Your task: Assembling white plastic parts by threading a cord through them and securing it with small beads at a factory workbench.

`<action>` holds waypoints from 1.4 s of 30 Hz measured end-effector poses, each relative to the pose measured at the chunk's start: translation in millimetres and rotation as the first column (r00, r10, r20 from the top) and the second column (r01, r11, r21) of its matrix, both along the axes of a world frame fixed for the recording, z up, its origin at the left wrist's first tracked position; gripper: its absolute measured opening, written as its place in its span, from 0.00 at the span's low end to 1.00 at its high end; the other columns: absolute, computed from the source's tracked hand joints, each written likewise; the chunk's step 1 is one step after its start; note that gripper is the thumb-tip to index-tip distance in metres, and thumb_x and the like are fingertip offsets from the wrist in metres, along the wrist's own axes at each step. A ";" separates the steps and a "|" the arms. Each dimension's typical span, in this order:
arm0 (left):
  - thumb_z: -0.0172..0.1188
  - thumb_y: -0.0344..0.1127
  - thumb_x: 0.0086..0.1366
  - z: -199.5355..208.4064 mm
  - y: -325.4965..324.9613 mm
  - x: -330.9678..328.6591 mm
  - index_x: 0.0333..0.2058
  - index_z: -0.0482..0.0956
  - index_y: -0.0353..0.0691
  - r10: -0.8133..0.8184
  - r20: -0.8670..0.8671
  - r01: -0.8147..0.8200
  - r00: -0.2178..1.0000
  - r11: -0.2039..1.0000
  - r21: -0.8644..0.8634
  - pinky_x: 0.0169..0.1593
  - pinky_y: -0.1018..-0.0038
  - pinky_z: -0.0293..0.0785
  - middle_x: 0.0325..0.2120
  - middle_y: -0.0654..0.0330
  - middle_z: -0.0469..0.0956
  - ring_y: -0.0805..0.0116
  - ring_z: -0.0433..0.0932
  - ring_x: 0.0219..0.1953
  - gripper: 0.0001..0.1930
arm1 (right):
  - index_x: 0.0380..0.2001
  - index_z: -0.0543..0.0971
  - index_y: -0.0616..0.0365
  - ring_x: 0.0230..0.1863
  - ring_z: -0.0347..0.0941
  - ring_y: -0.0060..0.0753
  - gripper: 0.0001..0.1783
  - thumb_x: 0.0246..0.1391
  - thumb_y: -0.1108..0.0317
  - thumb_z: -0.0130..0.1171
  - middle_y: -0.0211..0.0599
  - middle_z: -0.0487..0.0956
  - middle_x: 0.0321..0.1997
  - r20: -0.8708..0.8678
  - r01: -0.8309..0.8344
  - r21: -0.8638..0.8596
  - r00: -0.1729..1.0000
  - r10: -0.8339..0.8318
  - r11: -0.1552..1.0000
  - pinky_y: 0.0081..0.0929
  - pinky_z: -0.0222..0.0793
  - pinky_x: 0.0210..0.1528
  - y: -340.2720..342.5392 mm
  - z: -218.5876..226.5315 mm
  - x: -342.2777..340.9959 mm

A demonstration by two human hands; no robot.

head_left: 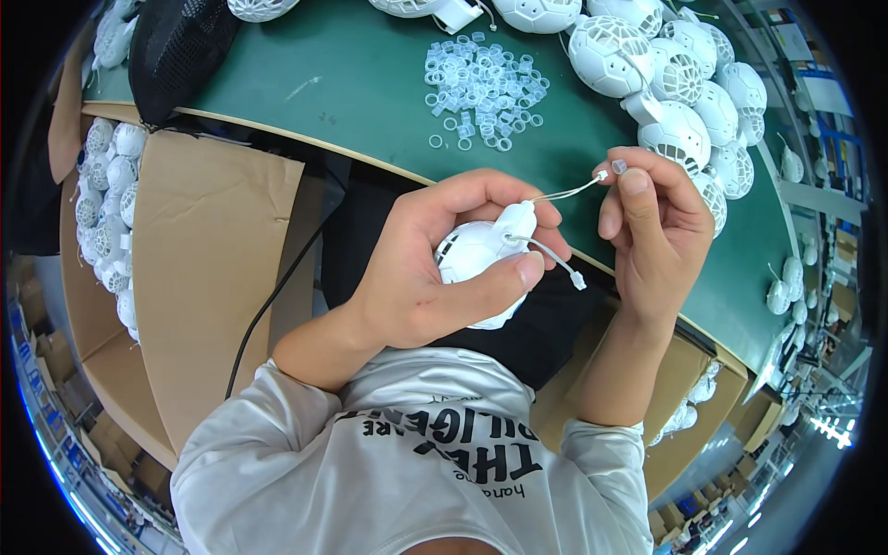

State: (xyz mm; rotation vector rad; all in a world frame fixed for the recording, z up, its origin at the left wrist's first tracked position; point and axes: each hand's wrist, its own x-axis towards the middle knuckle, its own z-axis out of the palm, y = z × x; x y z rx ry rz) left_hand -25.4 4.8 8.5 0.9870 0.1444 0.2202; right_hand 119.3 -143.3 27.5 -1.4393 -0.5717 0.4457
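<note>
Apparently, ring-threading is underway: right of the white ball [467,257] held by the left hand [416,264], a clear ring [619,166] is pinched by the right hand [653,227]; alignment with the plug [602,176] seems needed.

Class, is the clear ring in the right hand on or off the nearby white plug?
Off. The right hand holds the clear ring just beyond the white plug, which shows outside it. Whether they touch, I cannot tell.
</note>
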 end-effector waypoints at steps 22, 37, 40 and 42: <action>0.64 0.35 0.60 4.8 1.2 0.6 0.48 0.75 0.30 -0.012 -0.034 0.012 0.999 1.000 0.018 0.44 0.72 0.77 0.37 0.48 0.82 0.65 0.82 0.39 0.20 | 0.43 0.82 0.68 0.23 0.71 0.15 0.09 0.63 0.74 0.60 0.41 0.84 0.36 -0.053 -0.093 0.015 0.994 0.094 0.996 0.10 0.55 0.20 -5.2 -0.2 4.4; 0.63 0.31 0.60 8.0 1.6 1.4 0.49 0.75 0.30 -0.017 -0.032 0.019 0.999 0.998 0.067 0.48 0.71 0.76 0.38 0.50 0.82 0.65 0.82 0.43 0.18 | 0.42 0.80 0.67 0.24 0.71 0.18 0.08 0.63 0.72 0.59 0.44 0.81 0.39 -0.015 -0.160 0.045 0.987 0.161 0.986 0.12 0.62 0.22 -6.5 -3.8 5.9; 0.63 0.31 0.60 7.7 0.8 2.2 0.49 0.75 0.30 -0.012 -0.029 0.015 0.999 0.996 0.089 0.47 0.72 0.77 0.38 0.50 0.82 0.65 0.82 0.43 0.19 | 0.43 0.81 0.69 0.32 0.76 0.19 0.10 0.58 0.80 0.63 0.42 0.81 0.41 -0.018 -0.173 0.140 0.984 0.178 0.975 0.12 0.67 0.29 -2.8 -2.8 2.9; 0.63 0.31 0.60 7.0 0.8 1.5 0.49 0.75 0.30 -0.011 -0.029 0.014 1.000 0.995 0.098 0.47 0.72 0.77 0.38 0.50 0.82 0.65 0.82 0.43 0.19 | 0.43 0.81 0.69 0.33 0.76 0.19 0.10 0.57 0.81 0.63 0.42 0.81 0.40 -0.002 -0.205 0.149 0.978 0.207 0.967 0.13 0.69 0.31 -2.6 -2.5 3.4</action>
